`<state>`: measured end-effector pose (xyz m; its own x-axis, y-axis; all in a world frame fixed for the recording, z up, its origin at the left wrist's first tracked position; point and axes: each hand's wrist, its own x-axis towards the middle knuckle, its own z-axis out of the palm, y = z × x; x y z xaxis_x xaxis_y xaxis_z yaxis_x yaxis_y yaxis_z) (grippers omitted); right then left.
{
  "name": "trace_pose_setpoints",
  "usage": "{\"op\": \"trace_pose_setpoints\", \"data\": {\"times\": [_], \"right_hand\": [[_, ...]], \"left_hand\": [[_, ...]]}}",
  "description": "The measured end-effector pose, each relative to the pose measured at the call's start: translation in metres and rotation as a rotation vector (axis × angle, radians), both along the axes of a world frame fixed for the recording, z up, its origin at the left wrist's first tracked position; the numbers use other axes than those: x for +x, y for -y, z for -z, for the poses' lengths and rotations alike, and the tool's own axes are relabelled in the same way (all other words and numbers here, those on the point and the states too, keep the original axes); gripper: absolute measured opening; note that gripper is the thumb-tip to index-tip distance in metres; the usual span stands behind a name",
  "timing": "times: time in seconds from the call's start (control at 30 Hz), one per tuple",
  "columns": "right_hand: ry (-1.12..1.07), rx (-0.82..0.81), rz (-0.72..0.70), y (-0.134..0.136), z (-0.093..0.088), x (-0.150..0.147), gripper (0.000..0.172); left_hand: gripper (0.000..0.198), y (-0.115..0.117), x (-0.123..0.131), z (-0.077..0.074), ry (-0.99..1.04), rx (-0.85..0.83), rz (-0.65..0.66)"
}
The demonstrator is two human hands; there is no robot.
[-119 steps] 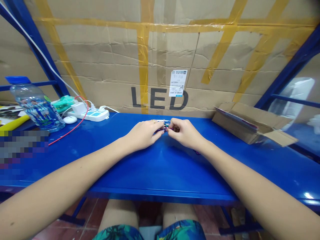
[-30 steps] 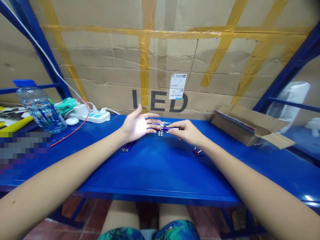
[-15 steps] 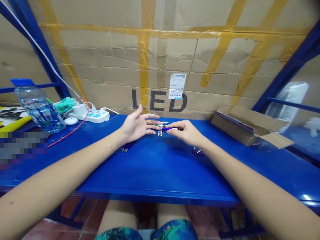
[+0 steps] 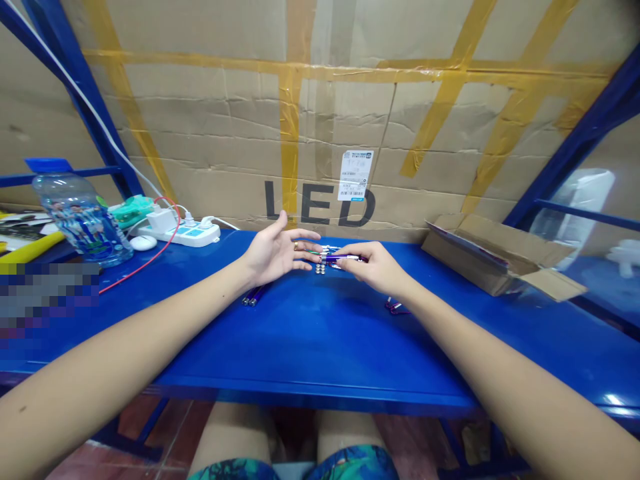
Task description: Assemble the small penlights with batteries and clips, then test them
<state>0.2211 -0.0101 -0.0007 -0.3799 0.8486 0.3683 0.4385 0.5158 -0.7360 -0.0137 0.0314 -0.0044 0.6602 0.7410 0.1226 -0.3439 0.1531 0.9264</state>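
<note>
My right hand (image 4: 373, 265) pinches a slim purple tube with silver ends (image 4: 340, 257), held level above the table. My left hand (image 4: 280, 252) is open, its palm turned toward the right hand and its fingers spread, with a gold ring on one finger. Those fingertips are close to the tube's left end; whether they touch it I cannot tell. Just below lie several small silver discs (image 4: 320, 269). Thin silver-tipped pieces (image 4: 330, 248) show behind the tube, partly hidden. Other dark tubes with silver ends (image 4: 253, 297) lie under my left wrist.
Small purple-red pieces (image 4: 395, 307) lie by my right wrist. An open cardboard box (image 4: 480, 260) stands at the right. On the left are a water bottle (image 4: 83, 220), a white power strip (image 4: 193, 233) and a red cable (image 4: 160, 257). A large carton (image 4: 225, 133) walls the back.
The purple tube has shifted very slightly in my right hand. My left hand stays open in nearly the same place.
</note>
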Motion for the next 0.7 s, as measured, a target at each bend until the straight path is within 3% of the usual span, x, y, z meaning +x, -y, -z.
{"op": "trace_pose_setpoints", "data": {"times": [0.23,0.7], "right_hand": [[-0.065,0.024,0.073,0.0030,-0.0047,-0.0010,0.024],[-0.052,0.059,0.162,0.0041,-0.0095,0.0015,0.024]], "left_hand": [[0.076,-0.0008,0.0000,0.0013,0.003,0.010,0.006],[0.077,-0.0008,0.0001,0.0014,-0.002,0.019,0.005]]}}
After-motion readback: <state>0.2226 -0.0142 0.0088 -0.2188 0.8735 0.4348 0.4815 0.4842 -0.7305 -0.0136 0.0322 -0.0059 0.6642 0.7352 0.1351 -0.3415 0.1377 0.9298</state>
